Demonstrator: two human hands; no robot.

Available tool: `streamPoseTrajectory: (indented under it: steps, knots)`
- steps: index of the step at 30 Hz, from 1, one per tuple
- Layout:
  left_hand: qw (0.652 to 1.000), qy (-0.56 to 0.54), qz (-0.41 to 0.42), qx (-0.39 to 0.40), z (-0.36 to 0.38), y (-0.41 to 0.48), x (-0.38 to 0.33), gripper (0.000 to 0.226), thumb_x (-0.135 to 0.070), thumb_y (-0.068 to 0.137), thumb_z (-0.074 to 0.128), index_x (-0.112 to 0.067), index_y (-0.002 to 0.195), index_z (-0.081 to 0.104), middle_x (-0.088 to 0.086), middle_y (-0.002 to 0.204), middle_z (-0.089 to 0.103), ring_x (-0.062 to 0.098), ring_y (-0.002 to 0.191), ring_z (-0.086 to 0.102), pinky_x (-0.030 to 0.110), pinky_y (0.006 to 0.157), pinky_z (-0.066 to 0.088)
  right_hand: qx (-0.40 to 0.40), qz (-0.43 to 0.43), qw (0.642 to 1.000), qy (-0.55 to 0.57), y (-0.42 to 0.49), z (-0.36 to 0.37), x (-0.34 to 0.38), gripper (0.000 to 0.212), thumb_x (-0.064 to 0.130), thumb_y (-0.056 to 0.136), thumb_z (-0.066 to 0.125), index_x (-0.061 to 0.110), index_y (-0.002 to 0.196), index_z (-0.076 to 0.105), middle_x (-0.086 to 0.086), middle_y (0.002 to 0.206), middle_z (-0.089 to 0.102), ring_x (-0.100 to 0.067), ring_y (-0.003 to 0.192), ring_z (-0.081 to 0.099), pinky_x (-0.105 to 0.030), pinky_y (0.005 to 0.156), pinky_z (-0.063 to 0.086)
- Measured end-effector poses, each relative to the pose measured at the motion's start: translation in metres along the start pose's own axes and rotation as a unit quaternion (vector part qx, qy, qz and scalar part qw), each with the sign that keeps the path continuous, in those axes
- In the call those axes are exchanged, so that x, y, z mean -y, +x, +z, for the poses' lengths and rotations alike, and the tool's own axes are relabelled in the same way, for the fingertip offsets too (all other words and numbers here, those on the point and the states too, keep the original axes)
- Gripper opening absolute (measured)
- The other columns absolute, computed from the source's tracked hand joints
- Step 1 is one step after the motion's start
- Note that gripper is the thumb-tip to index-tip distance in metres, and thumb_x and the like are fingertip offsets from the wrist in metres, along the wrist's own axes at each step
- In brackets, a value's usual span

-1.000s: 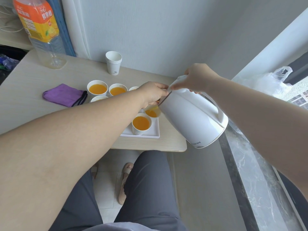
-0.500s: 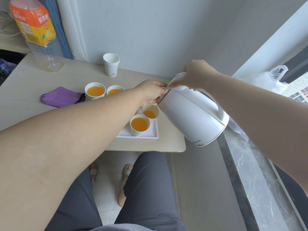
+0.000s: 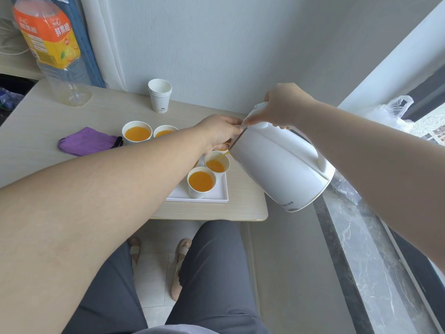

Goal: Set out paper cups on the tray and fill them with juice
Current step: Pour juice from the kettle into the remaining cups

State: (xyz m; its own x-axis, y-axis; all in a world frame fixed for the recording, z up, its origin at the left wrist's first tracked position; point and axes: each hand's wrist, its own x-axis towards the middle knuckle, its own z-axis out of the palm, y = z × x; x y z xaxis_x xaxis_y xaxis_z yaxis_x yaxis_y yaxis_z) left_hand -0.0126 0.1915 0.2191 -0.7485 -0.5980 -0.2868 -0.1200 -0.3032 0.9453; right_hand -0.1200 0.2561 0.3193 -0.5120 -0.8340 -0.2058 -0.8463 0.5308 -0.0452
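Over the tray (image 3: 222,196), left hand (image 3: 220,132) and right hand (image 3: 283,105) still hold the tilted kettle (image 3: 277,165).

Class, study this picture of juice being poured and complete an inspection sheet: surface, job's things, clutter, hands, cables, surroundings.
Surface: pale wooden table, white tray near its front edge.
Job's things: white kettle tilted, pouring juice into a cup on the tray; filled cup in front of it; two more filled cups farther back; stack of empty cups by the wall.
Clutter: purple cloth; nearly empty juice bottle.
Hands: right hand grips the kettle's handle; left hand pinches its lid edge.
Cables: white cords at far left, off the table.
Surroundings: grey wall, stone ledge, plastic bag on the right.
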Motion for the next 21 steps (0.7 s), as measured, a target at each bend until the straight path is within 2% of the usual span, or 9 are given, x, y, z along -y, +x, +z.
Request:
streamPoseTrajectory:
  steps: [9, 16, 21]
  knots:
    - [1.000, 0.006, -0.002, 0.004, -0.0009, 0.0022, 0.0010, 0.027, -0.008, 0.095, 0.053, -0.014, 0.120, 0.061, -0.004, 0.087, 0.064, 0.011, 0.075, 0.061, 0.022, 0.072, 0.051, -0.005, 0.011, 1.000, 0.003, 0.0012, 0.0007, 0.0017, 0.044, 0.052, 0.068, 0.073, 0.010, 0.071, 0.059, -0.003, 0.055, 0.056, -0.020, 0.051, 0.052, -0.024, 0.055, 0.040]
    - [1.000, -0.001, 0.002, 0.005, -0.0015, 0.0017, 0.0007, 0.021, -0.008, 0.095, 0.053, -0.021, 0.110, 0.061, -0.003, 0.087, 0.064, 0.011, 0.077, 0.061, 0.023, 0.076, 0.051, -0.008, 0.012, 1.000, -0.003, 0.0023, -0.0003, 0.0029, 0.042, 0.050, 0.069, 0.073, 0.011, 0.068, 0.058, -0.003, 0.056, 0.057, -0.019, 0.050, 0.052, -0.023, 0.055, 0.041]
    - [1.000, 0.002, 0.003, 0.003, -0.0027, 0.0030, 0.0004, 0.025, -0.007, 0.095, 0.054, -0.016, 0.116, 0.062, 0.000, 0.092, 0.065, 0.019, 0.086, 0.061, 0.027, 0.082, 0.051, -0.005, 0.015, 1.000, -0.011, 0.0020, -0.0030, 0.0043, 0.043, 0.053, 0.069, 0.072, 0.012, 0.067, 0.058, -0.002, 0.055, 0.058, -0.019, 0.054, 0.054, -0.023, 0.053, 0.040]
